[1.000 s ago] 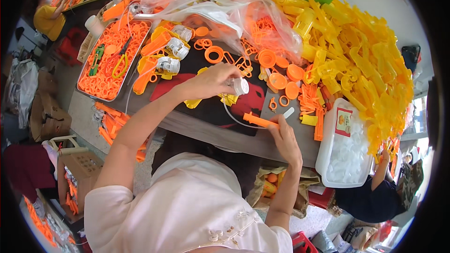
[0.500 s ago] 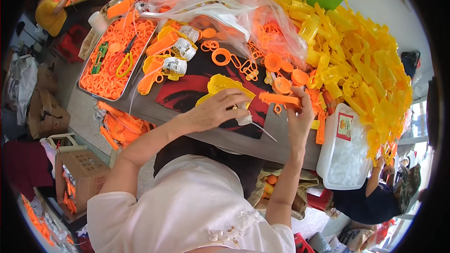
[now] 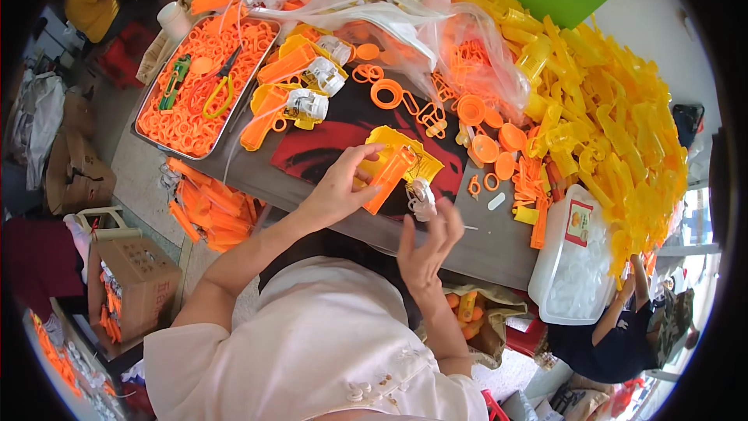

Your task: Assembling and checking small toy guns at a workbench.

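My left hand (image 3: 341, 191) pinches a long orange plastic part (image 3: 389, 179) by its side, over a yellow plastic shell (image 3: 432, 158) in the middle of the worktable. Beside that shell sits a small white round component (image 3: 421, 199) with thin wires around it. My right hand (image 3: 430, 249) is just nearer to me than this component, its fingers apart with nothing between them. Whether a fingertip touches the component cannot be made out. Farther left lie several yellow-and-orange assemblies (image 3: 308, 101) with white-and-clear units.
A metal tray (image 3: 204, 157) of orange pieces holds scissors (image 3: 220, 93) and a green cutter (image 3: 176, 82). Yellow parts (image 3: 600, 125) are heaped at right, by a white tub (image 3: 538, 296) of translucent pieces. Plastic bags (image 3: 366, 0) cover the back. Orange rings and caps (image 3: 471, 109) lie mid-table.
The orange part has passed from my right hand to my left and now lies over the yellow shell. My right hand has moved left and nearer, opening. A small white strip now shows on the table.
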Tool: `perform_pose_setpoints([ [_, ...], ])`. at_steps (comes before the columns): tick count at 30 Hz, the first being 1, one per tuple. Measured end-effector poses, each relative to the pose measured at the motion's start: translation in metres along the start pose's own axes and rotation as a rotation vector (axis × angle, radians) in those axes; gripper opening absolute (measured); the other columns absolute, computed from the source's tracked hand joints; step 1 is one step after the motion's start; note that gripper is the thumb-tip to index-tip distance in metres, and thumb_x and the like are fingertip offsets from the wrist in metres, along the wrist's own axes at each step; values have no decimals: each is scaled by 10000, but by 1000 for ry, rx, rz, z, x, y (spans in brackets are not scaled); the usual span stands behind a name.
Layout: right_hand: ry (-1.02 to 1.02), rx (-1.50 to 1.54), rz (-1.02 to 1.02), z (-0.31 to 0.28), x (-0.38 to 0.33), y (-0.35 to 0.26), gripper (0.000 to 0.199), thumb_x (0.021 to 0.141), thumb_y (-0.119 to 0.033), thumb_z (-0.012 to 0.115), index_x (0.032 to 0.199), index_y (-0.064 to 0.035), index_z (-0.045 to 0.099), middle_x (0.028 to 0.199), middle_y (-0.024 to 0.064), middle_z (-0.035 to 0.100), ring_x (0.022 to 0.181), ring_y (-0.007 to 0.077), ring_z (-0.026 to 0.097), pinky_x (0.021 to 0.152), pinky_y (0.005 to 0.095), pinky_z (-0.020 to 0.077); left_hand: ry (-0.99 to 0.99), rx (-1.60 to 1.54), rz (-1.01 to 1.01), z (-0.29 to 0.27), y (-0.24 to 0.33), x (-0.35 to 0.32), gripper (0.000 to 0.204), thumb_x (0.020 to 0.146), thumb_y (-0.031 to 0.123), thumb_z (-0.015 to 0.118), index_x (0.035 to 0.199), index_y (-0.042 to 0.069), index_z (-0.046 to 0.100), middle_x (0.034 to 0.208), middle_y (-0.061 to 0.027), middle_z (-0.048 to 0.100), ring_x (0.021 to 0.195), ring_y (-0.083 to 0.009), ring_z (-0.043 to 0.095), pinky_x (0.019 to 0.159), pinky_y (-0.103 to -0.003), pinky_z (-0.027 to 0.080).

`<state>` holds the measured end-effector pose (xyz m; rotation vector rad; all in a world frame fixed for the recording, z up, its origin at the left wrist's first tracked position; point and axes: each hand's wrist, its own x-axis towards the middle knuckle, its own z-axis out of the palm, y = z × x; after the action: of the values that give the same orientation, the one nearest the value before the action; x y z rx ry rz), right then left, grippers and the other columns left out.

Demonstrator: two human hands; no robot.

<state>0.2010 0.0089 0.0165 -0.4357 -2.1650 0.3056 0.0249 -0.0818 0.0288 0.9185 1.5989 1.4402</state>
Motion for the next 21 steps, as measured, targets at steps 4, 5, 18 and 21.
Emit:
perform_pose_setpoints([
  [4,-261,-25,348,-1,13,11,579,812,-127,753,1315,-40,479,1271,169,528,1170,349,512,966,456,380,152,362,368,-1,2,9,509,856,-45,606,1335,78,491,1173,-128,498,882,-244,634,722,-337,550],
  [5,-267,15,365,2,16,16,510,826,-122,734,1276,-31,511,1165,159,595,1098,328,565,928,429,410,227,595,563,-4,4,12,497,839,-72,589,1307,76,513,1172,-139,497,876,-290,633,721,-366,552],
  [18,-293,-6,433,9,54,42,254,888,-91,622,1128,-23,575,1059,162,606,916,331,588,793,435,448,337,882,580,9,-6,7,422,708,76,757,1111,21,649,1089,-86,589,886,-289,543,797,-379,492],
  [21,-195,-161,203,9,64,31,264,864,-94,657,1122,-48,623,1147,131,565,1059,303,528,909,438,384,358,872,551,7,-8,9,412,710,47,745,1111,23,651,1083,-83,592,901,-289,543,800,-384,492],
])
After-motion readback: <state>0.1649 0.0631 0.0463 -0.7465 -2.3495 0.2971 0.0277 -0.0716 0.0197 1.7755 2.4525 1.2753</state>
